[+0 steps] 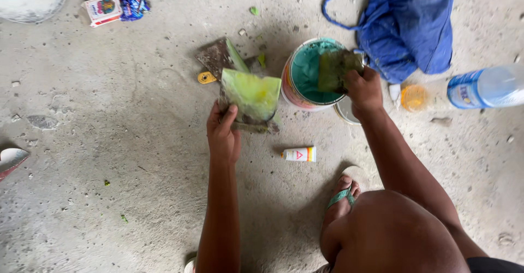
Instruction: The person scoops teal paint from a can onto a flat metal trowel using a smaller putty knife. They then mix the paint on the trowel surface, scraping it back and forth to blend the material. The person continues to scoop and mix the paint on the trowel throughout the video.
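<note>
The left hand is closed around a flat scraper smeared with yellow-green paint, holding it up just left of the paint can. The right hand grips another paint-covered scraper and holds it over the green paint in the can, which stands on the concrete floor. A blue bag lies far right, a plastic bottle lies at the right edge, and a small white tube lies near the can.

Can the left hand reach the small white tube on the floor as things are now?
Probably not at once: the left hand holds a green-smeared board. The white tube lies close by, uncovered.
</note>
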